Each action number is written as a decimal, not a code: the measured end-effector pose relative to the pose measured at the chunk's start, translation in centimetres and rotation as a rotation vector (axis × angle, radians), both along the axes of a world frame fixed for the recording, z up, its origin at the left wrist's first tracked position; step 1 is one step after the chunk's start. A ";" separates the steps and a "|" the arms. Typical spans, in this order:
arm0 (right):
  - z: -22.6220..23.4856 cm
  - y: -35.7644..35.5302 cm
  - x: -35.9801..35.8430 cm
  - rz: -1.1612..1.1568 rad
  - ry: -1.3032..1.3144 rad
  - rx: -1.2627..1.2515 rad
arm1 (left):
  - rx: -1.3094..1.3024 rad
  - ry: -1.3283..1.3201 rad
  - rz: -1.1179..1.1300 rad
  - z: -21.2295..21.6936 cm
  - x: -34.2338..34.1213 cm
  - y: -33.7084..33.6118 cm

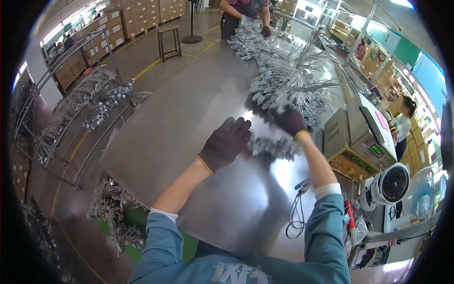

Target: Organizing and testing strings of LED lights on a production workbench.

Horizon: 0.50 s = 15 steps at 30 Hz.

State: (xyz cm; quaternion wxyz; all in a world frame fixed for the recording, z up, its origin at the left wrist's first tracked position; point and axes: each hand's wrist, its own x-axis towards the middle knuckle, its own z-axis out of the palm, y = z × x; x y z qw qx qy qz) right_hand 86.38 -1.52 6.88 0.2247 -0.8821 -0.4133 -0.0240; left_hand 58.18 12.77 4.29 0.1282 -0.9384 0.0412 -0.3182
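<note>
In the head view, a worker's gloved left hand [224,143] is at mid-frame over a metal table [189,99], fingers loosely parted, apparently empty; the blurred right hand [289,122] is at a cable pile [299,71], upper right of center, its grip impossible to tell. The cables look light, springy, tangle-prone, likely best gathered behind their plugs [265,90].
</note>
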 end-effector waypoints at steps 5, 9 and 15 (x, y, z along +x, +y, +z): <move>0.9 -1.2 1.9 -0.134 -0.464 0.187 | -0.053 0.153 0.098 1.5 -0.9 0.1; -4.4 -2.9 -4.2 0.231 -0.106 -0.158 | -0.109 0.107 0.083 -0.4 -0.3 0.4; -8.6 -2.4 -14.5 0.520 -0.139 0.101 | -0.200 0.265 0.109 -4.5 1.6 1.9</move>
